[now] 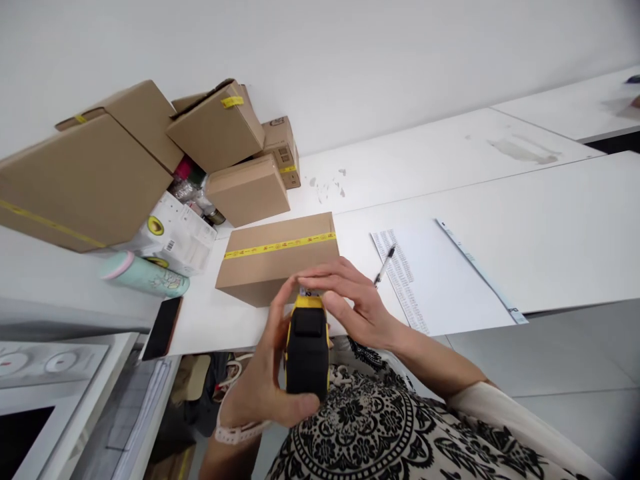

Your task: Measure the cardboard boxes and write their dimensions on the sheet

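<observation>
- The tape measure (307,353), black with yellow trim, is held up at the near edge of the desk (525,233), in front of the sealed box (280,253).
- Its case is gripped by the left hand (257,383), with the thumb laid across the bottom end and the fingers wrapped round the far side.
- The right hand (353,303) is held with its fingers stretched over the mouth of the case, where a short bit of blade (309,291) is seen; whether the blade is pinched cannot be told.
- For good handling, the case should be kept steady in the left hand, and the blade should be drawn straight by its end, without a twist.
- The fingertips are best kept off the blade's sides, and any return should be slowed so that skin is not nipped.
- A reading would best be taken with the blade flat along a box edge and its end squared to the corner.
- The paper (455,280) is laid by the near edge to the right, with the pen (385,263) on its left margin; both should be left undisturbed.
</observation>
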`<state>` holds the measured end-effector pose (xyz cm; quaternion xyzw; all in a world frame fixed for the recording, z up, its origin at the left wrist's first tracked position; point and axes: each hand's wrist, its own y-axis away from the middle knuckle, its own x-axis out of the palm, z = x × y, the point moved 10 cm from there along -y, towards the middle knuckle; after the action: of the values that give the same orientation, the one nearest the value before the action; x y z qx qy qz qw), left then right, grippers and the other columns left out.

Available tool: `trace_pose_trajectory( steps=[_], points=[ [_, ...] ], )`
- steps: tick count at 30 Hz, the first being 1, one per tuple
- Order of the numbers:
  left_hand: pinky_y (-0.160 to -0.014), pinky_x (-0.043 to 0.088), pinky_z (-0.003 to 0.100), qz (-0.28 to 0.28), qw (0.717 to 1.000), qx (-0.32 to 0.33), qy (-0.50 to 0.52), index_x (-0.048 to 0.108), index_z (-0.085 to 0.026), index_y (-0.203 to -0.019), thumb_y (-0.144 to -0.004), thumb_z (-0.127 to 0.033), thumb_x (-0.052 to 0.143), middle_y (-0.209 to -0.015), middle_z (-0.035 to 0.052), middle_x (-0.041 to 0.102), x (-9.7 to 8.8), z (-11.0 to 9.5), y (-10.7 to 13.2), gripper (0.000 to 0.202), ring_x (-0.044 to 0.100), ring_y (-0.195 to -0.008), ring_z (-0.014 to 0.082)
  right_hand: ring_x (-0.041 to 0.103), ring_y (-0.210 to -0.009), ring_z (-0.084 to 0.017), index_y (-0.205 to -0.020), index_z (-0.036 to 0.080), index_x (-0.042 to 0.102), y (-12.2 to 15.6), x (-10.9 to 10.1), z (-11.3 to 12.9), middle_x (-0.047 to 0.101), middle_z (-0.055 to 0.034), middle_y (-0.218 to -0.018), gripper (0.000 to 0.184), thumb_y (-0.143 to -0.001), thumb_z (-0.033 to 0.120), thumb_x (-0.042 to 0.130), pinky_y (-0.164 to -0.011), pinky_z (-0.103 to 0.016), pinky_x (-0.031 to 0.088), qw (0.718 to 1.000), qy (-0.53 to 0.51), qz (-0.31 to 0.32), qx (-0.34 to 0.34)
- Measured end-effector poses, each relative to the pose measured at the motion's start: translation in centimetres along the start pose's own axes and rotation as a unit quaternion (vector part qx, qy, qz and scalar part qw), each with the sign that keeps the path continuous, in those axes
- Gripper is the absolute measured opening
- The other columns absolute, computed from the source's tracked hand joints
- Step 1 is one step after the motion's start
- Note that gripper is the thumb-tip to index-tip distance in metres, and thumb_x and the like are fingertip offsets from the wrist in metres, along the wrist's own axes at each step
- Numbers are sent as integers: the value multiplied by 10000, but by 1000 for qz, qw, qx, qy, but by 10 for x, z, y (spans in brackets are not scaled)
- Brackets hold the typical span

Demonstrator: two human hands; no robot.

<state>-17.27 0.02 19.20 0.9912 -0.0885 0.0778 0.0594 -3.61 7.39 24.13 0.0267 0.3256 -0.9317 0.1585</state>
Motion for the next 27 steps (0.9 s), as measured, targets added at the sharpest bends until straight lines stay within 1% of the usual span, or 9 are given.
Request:
trace_pose_trajectory(
  steps=[2, 5, 7, 9, 12, 16, 19, 23, 27],
  points=[
    [-856, 565, 375, -83, 992, 65, -74, 240, -362, -1651, -530, -169, 979, -1223, 81, 694, -23, -14, -4, 1357, 697, -1028, 304, 681, -1201, -250, -1239, 451, 727, 19, -14, -21, 752, -1, -1276, 305, -1037, 441, 498, -1045, -545, 533, 997, 23, -74, 16],
    [-929, 547, 363, -253, 928, 242, -125, 244, -411, -1623, -548, -205, 973, -1369, 36, 637, -80, -46, 2, 1316, 656, -1209, 305, 608, -1323, -291, -1330, 407, 686, 52, -45, -73, 702, -49, -1371, 349, -1022, 475, 535, -1113, -574, 482, 972, 80, -193, 104],
    [-1023, 515, 412, -318, 884, 330, -90, 354, -418, -1561, -588, -321, 948, -1439, -13, 589, -123, -51, 8, 1145, 619, -1287, 320, 566, -1377, -330, -1416, 359, 631, 76, -48, -112, 636, -93, -1469, 468, -995, 548, 558, -1128, -593, 466, 961, 85, -186, 187],
    [-1097, 480, 486, -361, 856, 368, -30, 531, -382, -1416, -434, -478, 974, -1416, -15, 595, -166, -39, 14, 1081, 636, -1248, 343, 510, -1440, -354, -1512, 329, 544, 99, -39, -144, 551, -117, -1566, 594, -982, 599, 555, -1171, -607, 422, 953, 68, -139, 262],
    [-1168, 419, 500, -371, 870, 317, 73, 664, -338, -1200, -439, -562, 907, -1372, -15, 626, -210, 1, 9, 831, 600, -1274, 329, 393, -1535, -353, -1608, 330, 409, 122, -17, -171, 409, -100, -1678, 718, -973, 629, 558, -1241, -605, 338, 947, 32, -72, 312],
    [-1127, 428, 539, -351, 891, 256, 128, 700, -314, -1094, -544, -623, 805, -1265, 17, 688, -220, 46, 2, 640, 609, -1210, 315, 320, -1575, -341, -1638, 355, 341, 122, 7, -180, 332, -72, -1720, 791, -947, 644, 594, -1268, -587, 300, 953, 0, -32, 303],
    [-1060, 473, 556, -339, 899, 238, 141, 715, -316, -1077, -546, -652, 790, -1214, 27, 712, -217, 54, -4, 633, 640, -1112, 309, 373, -1540, -332, -1633, 379, 343, 112, 12, -174, 374, -76, -1695, 785, -939, 632, 611, -1218, -569, 384, 958, -26, -37, 283],
    [-1012, 540, 484, -322, 897, 268, 142, 735, -328, -1100, -555, -597, 814, -1227, 7, 707, -212, 24, -7, 613, 630, -1131, 276, 549, -1312, -303, -1581, 375, 449, 92, -7, -149, 482, -113, -1573, 712, -933, 597, 641, -983, -477, 566, 966, 14, -72, 249],
    [-932, 597, 427, -308, 902, 283, 106, 735, -322, -1097, -571, -529, 833, -1203, 6, 698, -206, -12, -16, 573, 655, -1103, 258, 596, -879, -198, -1531, 318, 528, 61, -26, -134, 572, -127, -1399, 676, -926, 598, 642, -796, -399, 578, 963, 46, -115, 238]
  ],
)
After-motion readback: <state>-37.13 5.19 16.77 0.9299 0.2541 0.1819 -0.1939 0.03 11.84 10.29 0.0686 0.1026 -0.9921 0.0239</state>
